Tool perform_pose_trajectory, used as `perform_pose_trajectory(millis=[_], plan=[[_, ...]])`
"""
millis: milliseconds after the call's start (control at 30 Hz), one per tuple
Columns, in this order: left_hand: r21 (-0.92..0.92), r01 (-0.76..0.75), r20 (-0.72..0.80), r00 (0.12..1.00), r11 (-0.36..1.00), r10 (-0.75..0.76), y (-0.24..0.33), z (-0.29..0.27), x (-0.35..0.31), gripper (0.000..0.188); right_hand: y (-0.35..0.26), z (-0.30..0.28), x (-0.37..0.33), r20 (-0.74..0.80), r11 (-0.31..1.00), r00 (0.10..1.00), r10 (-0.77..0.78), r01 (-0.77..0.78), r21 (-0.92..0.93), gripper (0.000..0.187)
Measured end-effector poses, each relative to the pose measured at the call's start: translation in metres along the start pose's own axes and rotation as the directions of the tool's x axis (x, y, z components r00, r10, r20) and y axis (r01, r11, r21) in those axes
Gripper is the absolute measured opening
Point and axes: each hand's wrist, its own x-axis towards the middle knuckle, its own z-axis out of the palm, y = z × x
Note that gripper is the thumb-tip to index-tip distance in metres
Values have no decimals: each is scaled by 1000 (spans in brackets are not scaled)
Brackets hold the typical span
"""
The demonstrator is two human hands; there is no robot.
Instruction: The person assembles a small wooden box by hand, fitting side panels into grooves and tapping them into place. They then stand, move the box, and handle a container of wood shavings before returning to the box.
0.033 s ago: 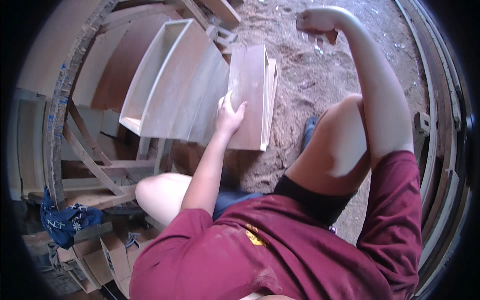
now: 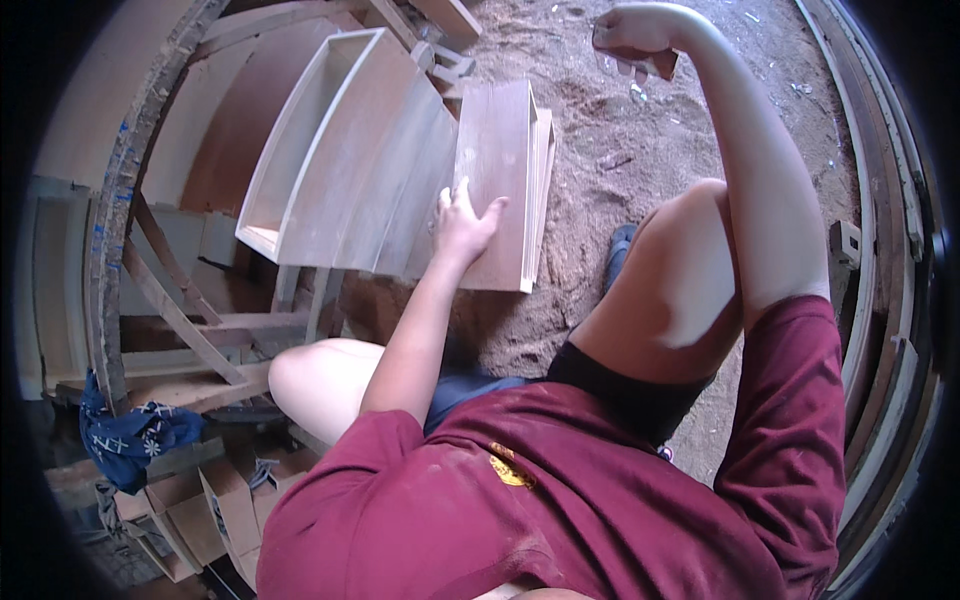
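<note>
My left hand (image 2: 465, 228) lies on the broad side of a pale wooden drawer box (image 2: 492, 150), thumb and fingers spread apart. The box stands tilted, with a second thin-edged wooden frame (image 2: 545, 150) behind its right side. Against its left side rests a row of similar drawer boxes (image 2: 350, 160), the outermost showing its hollow inside. Out ahead at the upper right, my right hand (image 2: 640, 30) is raised over the sandy ground, fingers curled round a small flat brown piece (image 2: 660, 64). What that piece is made of cannot be made out.
A rough timber frame (image 2: 115, 270) rises at the left, a dark blue patterned cloth (image 2: 140, 435) hanging on it. More wooden boxes (image 2: 195, 525) sit at the lower left. Long boards (image 2: 885, 200) line the right edge. Sandy ground (image 2: 590, 130) carries scattered bits.
The fingers and thumb of my left hand have spread a little wider on the box. My right hand shows slightly higher, and more of the brown piece is visible.
</note>
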Motion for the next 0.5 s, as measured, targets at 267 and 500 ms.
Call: perform_pose_trajectory(millis=[267, 500], plan=[[360, 101, 68, 989, 927, -134, 44, 9, -23, 129, -31, -17, -4, 287, 980, 958, -26, -33, 197, 24], [235, 134, 42, 988, 963, -148, 8, 5, -5, 133, -33, -8, -10, 276, 955, 958, 71, -145, 257, 27]])
